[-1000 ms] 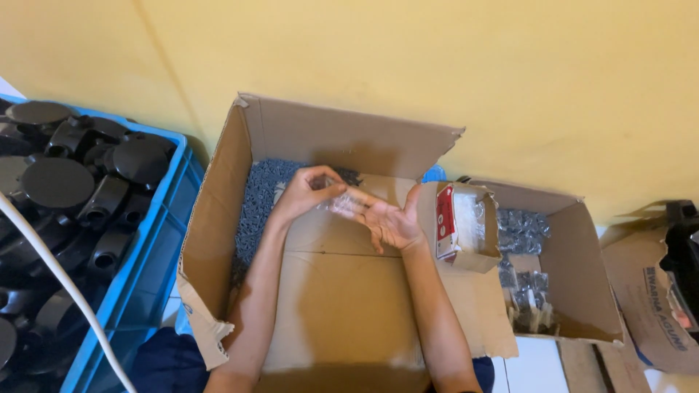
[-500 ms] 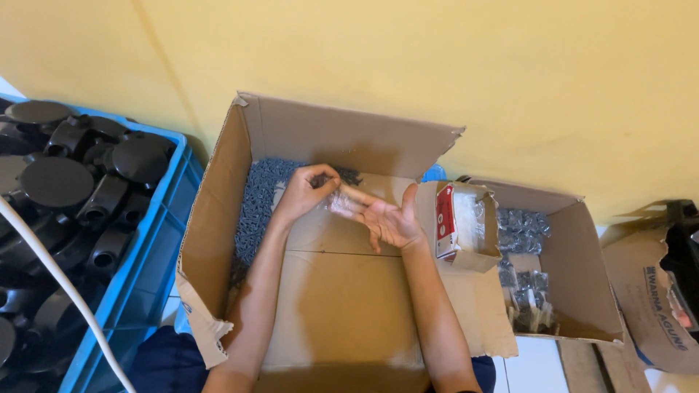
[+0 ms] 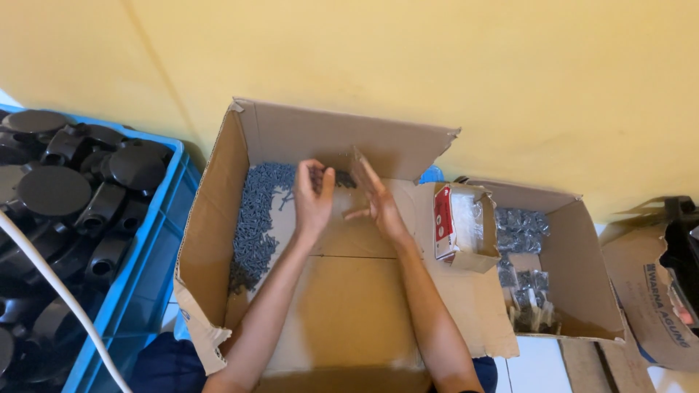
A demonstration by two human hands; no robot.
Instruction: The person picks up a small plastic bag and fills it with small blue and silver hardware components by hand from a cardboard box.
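We see 2 bare hands inside a large cardboard box (image 3: 218, 218). The left hand (image 3: 313, 198) is curled closed around a small bunch of dark grey screws (image 3: 320, 177), fingers bent over them. The right hand (image 3: 377, 200) is spread flat, fingers apart and pointing up, holding nothing we can make out. More loose screws lie heaped along the box's left side (image 3: 255, 225). A small red-and-white carton (image 3: 455, 222) sits just right.

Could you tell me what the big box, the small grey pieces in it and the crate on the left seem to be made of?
Big box: brown corrugated cardboard, matt, with torn, creased flaps. Small grey pieces: probably metal screws, dull grey; too small to confirm. Crate: apparently moulded plastic, smooth blue.
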